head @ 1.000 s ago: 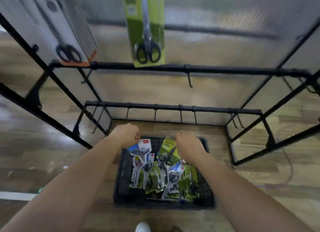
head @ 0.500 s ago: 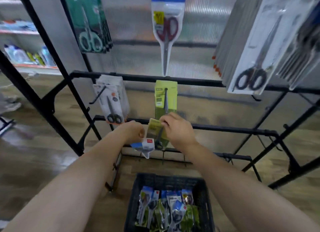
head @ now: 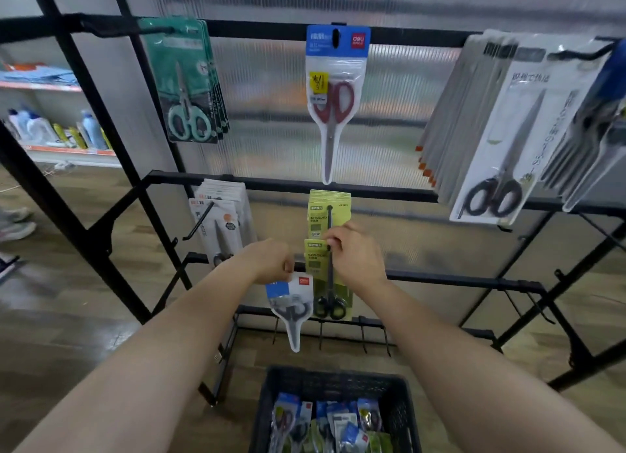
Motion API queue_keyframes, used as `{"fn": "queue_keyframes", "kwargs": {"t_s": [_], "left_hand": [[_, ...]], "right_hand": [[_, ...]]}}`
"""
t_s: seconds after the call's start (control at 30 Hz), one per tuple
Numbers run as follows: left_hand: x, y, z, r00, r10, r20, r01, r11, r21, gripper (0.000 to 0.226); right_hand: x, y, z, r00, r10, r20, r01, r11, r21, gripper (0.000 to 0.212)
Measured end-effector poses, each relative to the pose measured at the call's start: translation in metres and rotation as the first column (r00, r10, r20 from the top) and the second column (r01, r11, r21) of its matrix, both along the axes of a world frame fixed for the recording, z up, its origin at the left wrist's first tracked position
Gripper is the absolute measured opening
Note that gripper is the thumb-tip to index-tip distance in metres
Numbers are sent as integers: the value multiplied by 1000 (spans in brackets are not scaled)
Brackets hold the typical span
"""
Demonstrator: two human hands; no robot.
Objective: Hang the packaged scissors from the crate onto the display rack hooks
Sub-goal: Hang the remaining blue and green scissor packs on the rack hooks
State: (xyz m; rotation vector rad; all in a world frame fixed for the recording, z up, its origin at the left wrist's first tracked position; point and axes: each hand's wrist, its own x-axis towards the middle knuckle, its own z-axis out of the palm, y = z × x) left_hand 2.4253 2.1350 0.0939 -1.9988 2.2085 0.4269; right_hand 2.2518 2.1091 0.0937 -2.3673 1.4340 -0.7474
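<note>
The fingers [head: 333, 242] of the right hand [head: 355, 256] are pinched narrow on the top edge of a yellow-green card pack of black-handled scissors [head: 318, 283]. They hold its hang hole at the tip of the black wire hook [head: 329, 215], which juts out at twelve o'clock from the knuckles and carries a stack of matching green packs [head: 340, 204]. I cannot tell whether the hole is over the tip. At nine o'clock from that hand, the left hand [head: 271, 261] grips a blue-and-white blister pack of grey-handled scissors [head: 291, 303] by its header, blades dangling. At six o'clock, on the wooden floor [head: 84, 334], sits the black plastic crate [head: 338, 378], with more packs inside.

From where I stand, the likely slip is the hole missing the tip. The card would then buckle or slide out of the pinch and drop. A hard shove could also set the hung stack swinging.
</note>
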Motion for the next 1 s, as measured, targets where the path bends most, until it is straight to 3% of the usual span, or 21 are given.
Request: {"fn": "queue_keyframes", "kwargs": {"t_s": [0.1,0.2,0.27,0.4,0.63,0.73,0.87,1.0], "left_hand": [[0,-3,-2,1000,-27,-14,27,1000,14,21],[1,-5,-4,998,-50,-26,50,998,36,21],[4,-8,-6,998,-50,-26,51,998,33,21],[9,-15,-12,998,-55,-28,56,998,40,22],[-1,-26,-19,995,-94,-39,96,994,59,24],[-17,-28,-19,992,-120,-45,123,990,70,20],[-42,-27,-13,989,-138,-60,139,990,12,14],[-65,-21,-9,985,-88,-146,92,995,26,7]], "right_hand": [[7,-9,-2,998,-57,14,57,998,-37,19],[17,-17,-4,971,-224,89,234,964,-127,12],[22,-23,-7,953,-255,166,263,965,-26,10],[28,-36,-17,896,-234,377,172,967,190,6],[25,-39,-28,867,-158,473,-53,914,402,40],[10,-26,-30,931,-82,356,-56,931,361,49],[-26,-18,-22,1000,-15,-25,21,963,270,32],[-69,-8,-11,998,7,-64,8,972,233,20]]}}
